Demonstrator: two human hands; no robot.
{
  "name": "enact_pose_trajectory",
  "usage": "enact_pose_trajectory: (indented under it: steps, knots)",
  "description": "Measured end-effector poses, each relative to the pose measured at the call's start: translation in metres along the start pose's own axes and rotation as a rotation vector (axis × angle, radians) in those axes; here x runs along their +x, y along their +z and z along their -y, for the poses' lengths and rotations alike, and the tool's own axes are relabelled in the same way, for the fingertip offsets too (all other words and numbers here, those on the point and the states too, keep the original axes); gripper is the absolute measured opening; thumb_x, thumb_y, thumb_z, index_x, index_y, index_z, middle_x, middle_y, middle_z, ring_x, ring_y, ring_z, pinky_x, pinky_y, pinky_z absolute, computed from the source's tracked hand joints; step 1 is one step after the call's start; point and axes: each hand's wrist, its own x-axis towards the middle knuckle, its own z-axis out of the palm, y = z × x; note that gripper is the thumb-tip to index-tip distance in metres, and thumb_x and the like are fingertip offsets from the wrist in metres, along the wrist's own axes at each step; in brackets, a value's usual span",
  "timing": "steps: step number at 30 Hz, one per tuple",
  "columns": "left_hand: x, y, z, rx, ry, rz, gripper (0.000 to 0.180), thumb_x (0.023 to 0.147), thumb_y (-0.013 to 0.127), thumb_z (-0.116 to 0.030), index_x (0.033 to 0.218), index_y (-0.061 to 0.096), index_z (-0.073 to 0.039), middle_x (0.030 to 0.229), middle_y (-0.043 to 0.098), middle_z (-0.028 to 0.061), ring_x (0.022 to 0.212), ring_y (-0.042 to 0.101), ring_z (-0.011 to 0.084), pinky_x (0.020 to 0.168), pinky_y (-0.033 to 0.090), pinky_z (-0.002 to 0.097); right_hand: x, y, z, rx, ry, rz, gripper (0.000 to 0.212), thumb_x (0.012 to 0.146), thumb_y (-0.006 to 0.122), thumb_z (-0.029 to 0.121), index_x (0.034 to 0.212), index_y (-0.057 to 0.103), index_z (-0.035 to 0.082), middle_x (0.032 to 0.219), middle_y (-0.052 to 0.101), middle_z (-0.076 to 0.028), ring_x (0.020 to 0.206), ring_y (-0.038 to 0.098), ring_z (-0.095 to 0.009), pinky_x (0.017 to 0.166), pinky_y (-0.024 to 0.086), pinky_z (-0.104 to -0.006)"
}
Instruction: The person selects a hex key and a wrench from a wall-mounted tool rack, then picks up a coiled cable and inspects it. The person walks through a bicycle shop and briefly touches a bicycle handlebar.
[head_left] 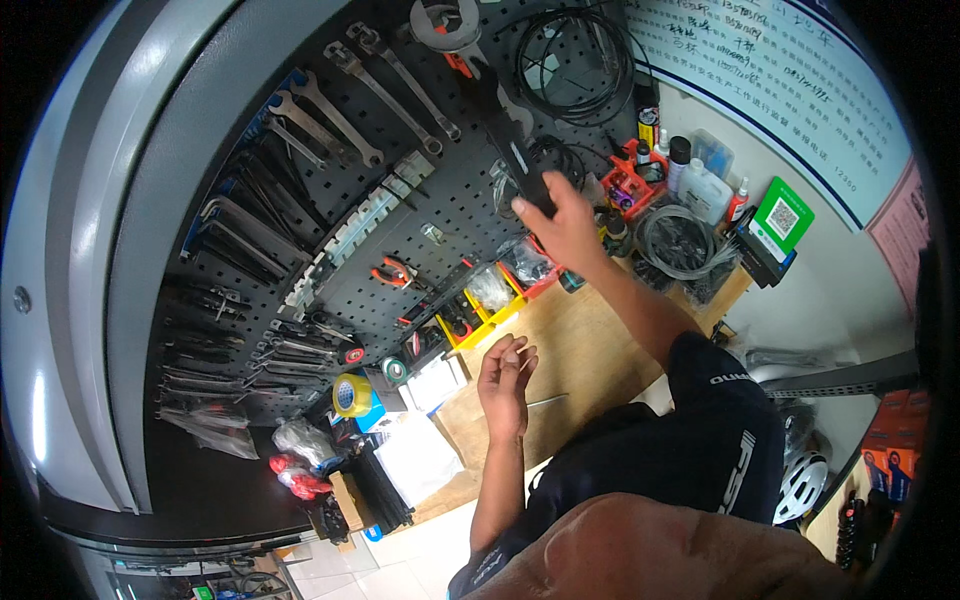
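Observation:
My right hand (572, 226) is raised to the pegboard and closed around the black handle of a large adjustable wrench (515, 150). The wrench's wide silver jaws (446, 28) are at the top of the board. Lower down, my left hand (508, 388) hovers above the wooden workbench (590, 345). Its fingers are loosely curled and I see nothing between them. A thin metal rod (548, 400) lies on the bench beside that hand. Yellow parts bins (487, 328) stand just beyond it, against the board.
Spanners (345, 120), hex keys (240, 245) and orange-handled pliers (394, 272) hang on the pegboard (420, 240). Coiled black cable (575, 65) hangs at upper right. Bottles (705, 190) and a red bin (635, 185) crowd the bench's right end. Yellow tape (352, 396) and white paper (420, 458) are at left.

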Motion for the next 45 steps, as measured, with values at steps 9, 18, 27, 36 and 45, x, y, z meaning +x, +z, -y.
enact_pose_trajectory:
  steps: [9,18,27,36,45]
  knots:
    - [-0.004,-0.014,0.017,-0.010,-0.050,-0.016,0.030,0.105,0.063,-0.019,0.132,0.062,-0.006,0.123,0.068,0.0124,0.107,0.069,0.0257,0.097,0.057,0.0400,0.055,-0.008,0.022,-0.088,-0.082,-0.081,0.041,0.089,0.080,0.025,0.113,0.061,-0.002,0.088,0.070,-0.019,0.077,0.070,-0.031,0.073,0.054,-0.0390]
    - [-0.005,-0.017,0.023,-0.012,-0.072,-0.021,0.028,0.105,0.062,-0.017,0.130,0.061,-0.004,0.121,0.068,0.0126,0.105,0.068,0.0251,0.098,0.056,0.0400,0.062,-0.029,0.005,-0.107,-0.070,-0.094,0.037,0.091,0.079,0.015,0.117,0.061,-0.003,0.091,0.070,-0.010,0.080,0.062,-0.012,0.073,0.052,-0.0293]
    - [-0.006,-0.035,0.037,-0.017,-0.109,-0.034,0.029,0.104,0.064,-0.021,0.128,0.063,-0.005,0.120,0.069,0.0112,0.105,0.069,0.0266,0.096,0.057,0.0414,0.099,-0.079,-0.020,-0.211,-0.123,-0.289,0.047,0.089,0.081,0.033,0.113,0.064,-0.003,0.083,0.073,-0.016,0.070,0.070,-0.021,0.064,0.052,-0.0346]
    - [-0.015,-0.047,0.052,-0.051,-0.157,-0.023,0.029,0.104,0.063,-0.020,0.129,0.062,-0.004,0.121,0.068,0.0122,0.106,0.068,0.0268,0.097,0.056,0.0418,0.142,-0.124,-0.029,-0.340,-0.260,-0.368,0.043,0.088,0.080,0.034,0.110,0.068,-0.001,0.083,0.073,-0.015,0.068,0.069,-0.024,0.065,0.053,-0.0350]
    - [-0.019,-0.050,0.057,-0.044,-0.173,-0.026,0.029,0.105,0.062,-0.018,0.130,0.062,-0.004,0.121,0.068,0.0135,0.107,0.068,0.0270,0.098,0.056,0.0418,0.162,-0.148,-0.028,-0.465,-0.165,-0.385,0.056,0.085,0.079,0.044,0.118,0.069,0.000,0.082,0.074,-0.014,0.071,0.071,-0.027,0.069,0.055,-0.0378]
